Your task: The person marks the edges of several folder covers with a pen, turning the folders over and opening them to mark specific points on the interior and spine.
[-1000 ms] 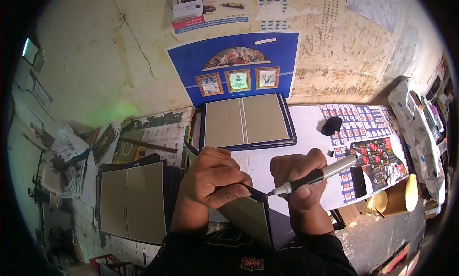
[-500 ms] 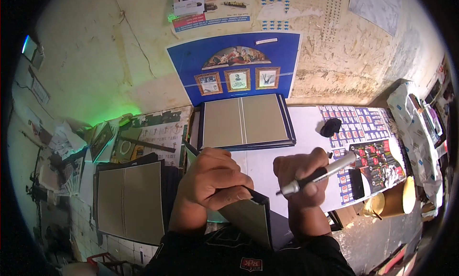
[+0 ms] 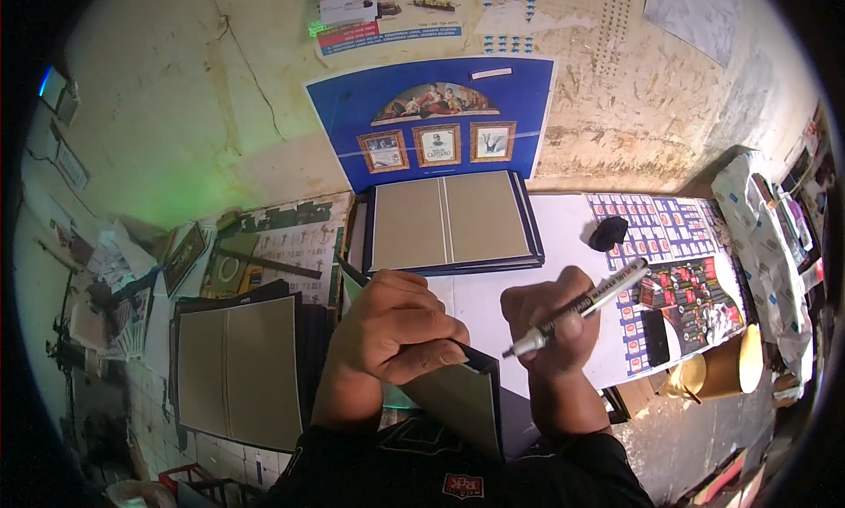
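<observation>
My left hand (image 3: 400,327) is closed on the upper edge of a folded hardboard cover (image 3: 453,402), grey-beige inside with a black border, which stands tilted close to my body. In my right hand (image 3: 550,327) is a whiteboard marker (image 3: 612,288) with a white barrel. Its dark tip points left, close to the cover's black edge; whether they touch I cannot tell. Beyond both hands lies a stack of open covers (image 3: 409,222) with grey-beige boards and dark edges. Another stack of such covers (image 3: 264,363) sits at the left.
On the white table sheet (image 3: 480,301), a crumpled black cloth (image 3: 609,234) lies at the right, with a black phone-like slab (image 3: 656,338) nearer. Printed sheets (image 3: 695,297) cover the table's right part. A blue poster (image 3: 343,112) leans on the wall. A wrapped bundle (image 3: 766,253) stands far right.
The marker has turned a little in my right hand, its barrel now facing up more plainly and its tip slightly left. My left hand and the cover have barely shifted.
</observation>
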Available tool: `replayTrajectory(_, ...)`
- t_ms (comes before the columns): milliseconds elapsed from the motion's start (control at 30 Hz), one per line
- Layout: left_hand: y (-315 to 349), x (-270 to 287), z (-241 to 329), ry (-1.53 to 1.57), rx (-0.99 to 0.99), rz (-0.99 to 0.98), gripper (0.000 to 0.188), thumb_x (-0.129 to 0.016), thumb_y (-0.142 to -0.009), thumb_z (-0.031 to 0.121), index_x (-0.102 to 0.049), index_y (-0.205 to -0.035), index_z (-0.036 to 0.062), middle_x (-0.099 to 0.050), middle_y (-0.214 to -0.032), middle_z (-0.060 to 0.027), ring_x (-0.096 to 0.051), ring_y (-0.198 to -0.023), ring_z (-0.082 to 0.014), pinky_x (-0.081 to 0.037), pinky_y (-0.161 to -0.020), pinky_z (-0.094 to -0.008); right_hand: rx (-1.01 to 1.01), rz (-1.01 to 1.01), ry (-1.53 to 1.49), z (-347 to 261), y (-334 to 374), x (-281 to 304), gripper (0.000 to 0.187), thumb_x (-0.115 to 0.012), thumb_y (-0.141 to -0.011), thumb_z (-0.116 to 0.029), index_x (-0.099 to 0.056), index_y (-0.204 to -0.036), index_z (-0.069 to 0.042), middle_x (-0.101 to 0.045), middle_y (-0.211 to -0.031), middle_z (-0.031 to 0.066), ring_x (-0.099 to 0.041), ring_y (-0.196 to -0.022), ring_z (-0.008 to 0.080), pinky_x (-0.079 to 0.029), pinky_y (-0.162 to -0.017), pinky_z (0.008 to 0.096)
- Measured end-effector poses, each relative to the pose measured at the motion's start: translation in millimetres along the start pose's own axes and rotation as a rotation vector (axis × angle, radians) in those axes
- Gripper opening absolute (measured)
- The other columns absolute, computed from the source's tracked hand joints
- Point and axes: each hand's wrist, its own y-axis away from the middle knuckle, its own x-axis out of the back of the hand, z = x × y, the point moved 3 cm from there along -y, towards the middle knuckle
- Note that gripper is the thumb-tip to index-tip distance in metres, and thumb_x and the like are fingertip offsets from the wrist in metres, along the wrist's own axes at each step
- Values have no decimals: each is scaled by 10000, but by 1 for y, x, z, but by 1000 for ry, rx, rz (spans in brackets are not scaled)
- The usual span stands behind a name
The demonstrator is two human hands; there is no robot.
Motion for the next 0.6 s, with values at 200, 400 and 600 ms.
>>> replayTrajectory(200,0,1,0,-4,-13,-12,208,-695,-834,215,-667,-749,27,-569,-539,-54,-540,-411,-191,-366,-426,-297,35,38,93,-5,-2,-5,389,-660,-879,-373,-417,-796,-80,-441,-473,35,-363,-345,118,-268,-383,280)
replayTrajectory(400,-10,-5,8,-143,46,9,131,-707,-818,161,-677,-784,38,-580,-540,-47,-535,-405,-189,-377,-423,-301,442,-30,533,-35,7,18,268,-636,-890,-231,-456,-958,-44,-473,-541,53,-419,-386,112,-319,-388,252)
replayTrajectory(600,-29,-28,27,-570,181,-56,246,-744,-780,289,-719,-922,91,-548,-508,-12,-534,-442,-143,-358,-460,-287,210,-126,1366,-100,45,6,368,-727,-757,-65,-558,-1084,-58,-619,-849,182,-649,-740,222,-532,-626,326)
